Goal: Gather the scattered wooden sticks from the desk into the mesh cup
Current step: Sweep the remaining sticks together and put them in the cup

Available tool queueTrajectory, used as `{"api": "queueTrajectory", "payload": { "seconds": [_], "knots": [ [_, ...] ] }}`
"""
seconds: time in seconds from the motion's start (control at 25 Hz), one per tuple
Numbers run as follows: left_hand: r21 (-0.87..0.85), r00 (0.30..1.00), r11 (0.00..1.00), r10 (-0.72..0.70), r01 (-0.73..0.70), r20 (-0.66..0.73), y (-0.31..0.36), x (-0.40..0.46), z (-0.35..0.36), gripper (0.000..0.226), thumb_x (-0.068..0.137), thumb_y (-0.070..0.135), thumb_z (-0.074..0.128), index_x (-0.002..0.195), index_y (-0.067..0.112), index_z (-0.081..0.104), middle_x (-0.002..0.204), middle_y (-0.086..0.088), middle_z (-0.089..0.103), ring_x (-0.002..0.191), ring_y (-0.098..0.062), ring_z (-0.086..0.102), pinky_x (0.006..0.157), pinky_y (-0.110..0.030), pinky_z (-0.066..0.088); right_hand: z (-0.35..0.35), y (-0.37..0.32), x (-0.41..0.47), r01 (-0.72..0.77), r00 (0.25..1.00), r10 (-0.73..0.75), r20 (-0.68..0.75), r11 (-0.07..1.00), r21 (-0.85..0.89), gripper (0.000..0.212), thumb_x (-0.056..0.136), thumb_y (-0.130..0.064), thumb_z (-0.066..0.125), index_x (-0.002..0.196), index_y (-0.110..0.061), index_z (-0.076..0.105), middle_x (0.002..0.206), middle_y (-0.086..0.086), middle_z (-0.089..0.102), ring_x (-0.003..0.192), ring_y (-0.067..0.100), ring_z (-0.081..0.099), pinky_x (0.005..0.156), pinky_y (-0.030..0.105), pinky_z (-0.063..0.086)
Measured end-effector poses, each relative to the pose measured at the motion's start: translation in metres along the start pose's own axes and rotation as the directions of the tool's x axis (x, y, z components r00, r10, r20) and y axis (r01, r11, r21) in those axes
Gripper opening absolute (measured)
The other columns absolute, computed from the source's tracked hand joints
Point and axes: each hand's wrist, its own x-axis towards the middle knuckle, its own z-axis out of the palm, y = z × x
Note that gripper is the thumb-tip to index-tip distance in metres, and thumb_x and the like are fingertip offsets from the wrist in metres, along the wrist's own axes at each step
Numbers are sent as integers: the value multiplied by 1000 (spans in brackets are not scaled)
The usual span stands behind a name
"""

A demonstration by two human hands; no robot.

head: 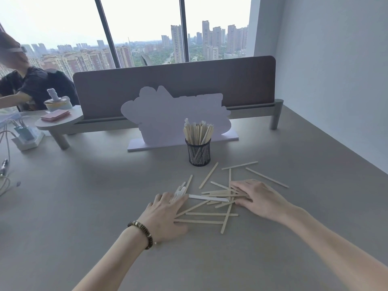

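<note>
Currently your left hand [162,215] and right hand [258,199] lie flat, fingers spread, gripping nothing, flanking the sticks [212,203] mid-desk [84,206], mesh cup [199,153] behind

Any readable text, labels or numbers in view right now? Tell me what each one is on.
None can be read.
White cut-out board behind the mesh cup: masked blank, no text shows.
Pink packet on the round shelf: too blurred to read any print.
Wooden sticks, both on the desk and in the cup: no markings visible.
</note>
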Motion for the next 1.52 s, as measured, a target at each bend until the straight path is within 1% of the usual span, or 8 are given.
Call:
{"api": "queueTrajectory", "payload": {
  "seconds": [0.16, 0.36, 0.6, 0.84, 1.12, 1.24, 1.36, 1.52],
  "knots": [
    [62, 999, 998, -11, 8, 49, 9, 10, 1, 83, 80, 78, 48, 151, 50, 16, 157, -4, 23, 141, -30, 23, 115, -44, 28, 1, 2, 10, 86, 996, -85, 41, 996, -28, 64, 93, -34, 65, 151, -30, 39, 151, -6, 49, 142, 15, 40, 115, 27, 27],
    [24, 999, 999, -20, 21, -47, 9, 21, 2, 61, 85, 70, 50, 137, 41, 38, 138, -2, 43, 131, -28, 34, 105, -41, 36, 4, 7, 21, 134, 976, -102, 190, 977, -165, 55, 100, -41, 52, 152, -33, 37, 165, -7, 25, 154, 20, 14, 123, 34, 12],
    [60, 999, 998, -23, 25, -44, 9, 28, 2, 72, 85, 70, 49, 148, 44, 26, 133, -6, 41, 127, -30, 36, 106, -42, 38, -4, 3, 21, 108, 989, -98, 113, 990, -87, 70, 92, -47, 64, 153, -33, 33, 150, -6, 47, 140, 16, 39, 115, 29, 28],
    [-52, 989, 999, 6, -13, -151, 2, 26, 2, 32, 92, 55, 55, 111, 29, 53, 114, 2, 49, 117, -23, 45, 89, -34, 43, -4, 4, 21, 82, 995, -76, 64, 991, -102, 71, 87, -56, 65, 150, -34, 40, 124, -7, 56, 121, 15, 51, 102, 26, 35],
    [-38, 977, 998, 38, -47, -208, -5, 22, -5, 23, 93, 45, 59, 88, 23, 57, 90, 10, 50, 94, -16, 50, 73, -32, 40, -3, -1, 17, 29, 999, -27, 25, 998, -58, 50, 84, -53, 70, 128, -30, 64, 96, -10, 50, 101, 17, 56, 83, 25, 36],
    [-54, 972, 997, 36, -50, -232, -4, 18, -6, 15, 93, 38, 60, 97, 25, 54, 98, 7, 59, 91, -20, 53, 71, -31, 38, -3, -5, 14, 7, 1000, -6, 19, 1000, -27, 35, 85, -46, 72, 115, -28, 71, 97, -7, 54, 98, 17, 56, 88, 27, 39],
    [-103, 973, 994, -1, -24, -232, 1, 15, -9, 34, 93, 27, 55, 127, 29, 47, 116, 3, 65, 104, -26, 60, 76, -32, 43, -4, -10, 13, -18, 1000, 18, 8, 1000, -14, 27, 84, -40, 74, 107, -26, 70, 102, -6, 57, 99, 15, 56, 89, 28, 40],
    [-95, 981, 994, 34, -53, -193, 0, 15, -8, 47, 92, 23, 54, 135, 30, 36, 124, 1, 64, 106, -30, 61, 83, -37, 49, -9, -19, 15, -84, 995, 84, 52, 996, -16, 23, 85, -32, 73, 106, -23, 67, 103, -4, 62, 100, 17, 57, 86, 30, 42]
  ]
}}
